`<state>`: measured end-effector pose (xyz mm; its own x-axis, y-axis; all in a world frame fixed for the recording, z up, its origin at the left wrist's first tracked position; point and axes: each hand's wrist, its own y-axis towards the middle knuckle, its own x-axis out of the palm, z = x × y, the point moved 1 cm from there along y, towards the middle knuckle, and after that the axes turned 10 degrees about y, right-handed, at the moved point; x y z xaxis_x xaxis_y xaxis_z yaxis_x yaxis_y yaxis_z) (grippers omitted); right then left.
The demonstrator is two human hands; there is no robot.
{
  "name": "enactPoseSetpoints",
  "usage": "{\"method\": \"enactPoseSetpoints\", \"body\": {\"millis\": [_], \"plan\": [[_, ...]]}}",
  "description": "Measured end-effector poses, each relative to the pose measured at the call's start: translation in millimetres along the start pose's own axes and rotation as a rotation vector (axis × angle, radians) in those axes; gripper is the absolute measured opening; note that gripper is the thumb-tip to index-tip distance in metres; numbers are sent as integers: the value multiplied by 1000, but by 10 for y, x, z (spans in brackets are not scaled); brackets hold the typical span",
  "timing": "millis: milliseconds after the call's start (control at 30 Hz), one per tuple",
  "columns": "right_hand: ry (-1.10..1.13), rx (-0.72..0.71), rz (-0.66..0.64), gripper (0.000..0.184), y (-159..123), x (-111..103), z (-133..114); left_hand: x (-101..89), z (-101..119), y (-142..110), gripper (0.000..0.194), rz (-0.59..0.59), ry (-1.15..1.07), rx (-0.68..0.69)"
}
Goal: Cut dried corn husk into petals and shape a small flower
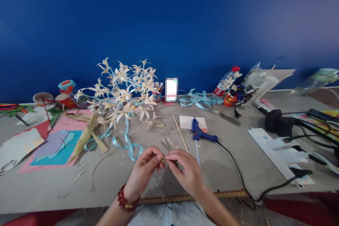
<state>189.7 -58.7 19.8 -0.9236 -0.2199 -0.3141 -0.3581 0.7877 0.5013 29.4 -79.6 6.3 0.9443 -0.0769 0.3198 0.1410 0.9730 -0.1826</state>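
My left hand, with a red bead bracelet on its wrist, pinches a small yellowish-green piece between thumb and fingers. What kind of piece it is, I cannot make out. My right hand closes its fingertips on the same piece from the other side. Partly hidden behind the hands are open scissors. Beyond them lie a wooden stick and a blue hot glue gun, which rests partly on a white card.
Pale handmade flowers with blue-wrapped stems stand back left, a light-blue ribbon trailing below. Dried husks lie over coloured paper. At right are a power strip and the glue gun's black cord. Husk scraps litter the table.
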Motion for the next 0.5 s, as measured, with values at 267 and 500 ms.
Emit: {"method": "enactPoseSetpoints", "body": {"millis": [267,500], "plan": [[103,122,22,13,-21,-10,8,7,-20,-2,16,75,108,55],[99,36,-2,15,8,11,1,31,19,-6,22,134,227,98]]}}
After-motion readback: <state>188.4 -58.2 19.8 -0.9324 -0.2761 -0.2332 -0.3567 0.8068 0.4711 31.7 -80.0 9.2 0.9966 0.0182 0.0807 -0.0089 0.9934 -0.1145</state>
